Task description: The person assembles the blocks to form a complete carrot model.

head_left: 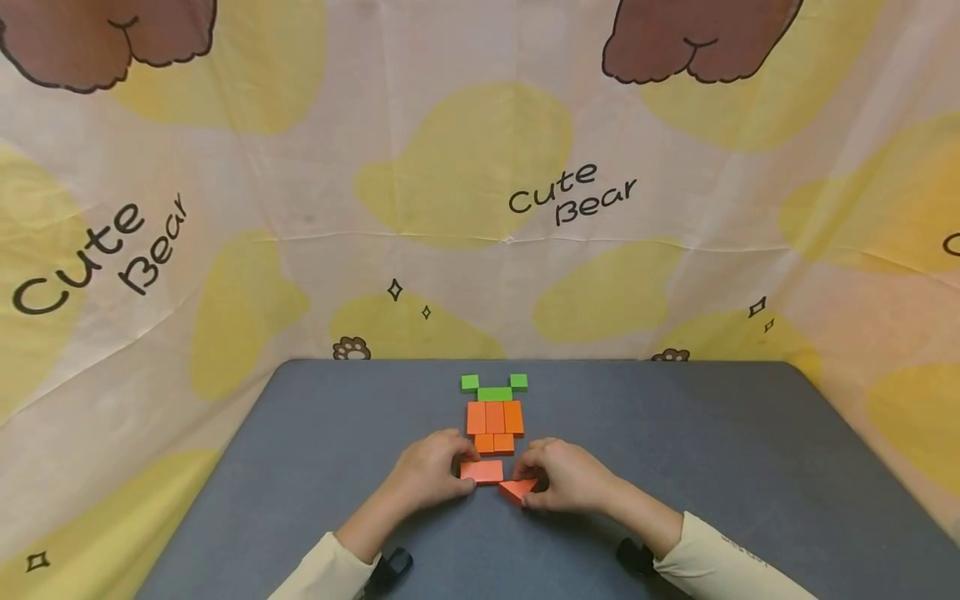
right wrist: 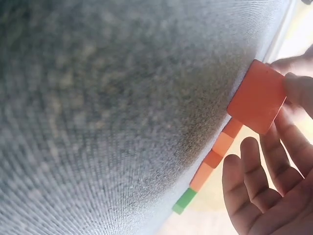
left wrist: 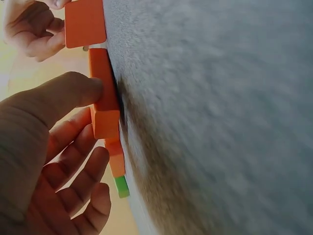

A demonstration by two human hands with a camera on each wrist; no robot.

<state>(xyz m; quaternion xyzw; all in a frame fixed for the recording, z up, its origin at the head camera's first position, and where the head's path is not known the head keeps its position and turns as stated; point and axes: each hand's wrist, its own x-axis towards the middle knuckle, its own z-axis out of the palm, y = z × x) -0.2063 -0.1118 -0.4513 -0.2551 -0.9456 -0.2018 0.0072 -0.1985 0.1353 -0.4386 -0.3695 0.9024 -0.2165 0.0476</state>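
My left hand (head_left: 431, 469) pinches a red-orange rectangular block (head_left: 482, 472), which lies on the table, between thumb and fingers. To its right, my right hand (head_left: 567, 477) holds a red-orange block with a triangular top (head_left: 514, 492) at a slant by the first block's near right corner. In the right wrist view, this block's square side (right wrist: 257, 98) faces the camera, thumb at its edge. Just beyond the hands, two small orange blocks (head_left: 494, 443) sit below a row of three larger orange blocks (head_left: 495, 417). A green rectangular block (head_left: 495, 394) tops that row.
Two small green blocks, one on the left (head_left: 469, 383) and one on the right (head_left: 519, 382), lie at the upper corners of the green block, near the far table edge. The dark grey table (head_left: 322, 450) meets a patterned cloth (head_left: 450, 183) behind.
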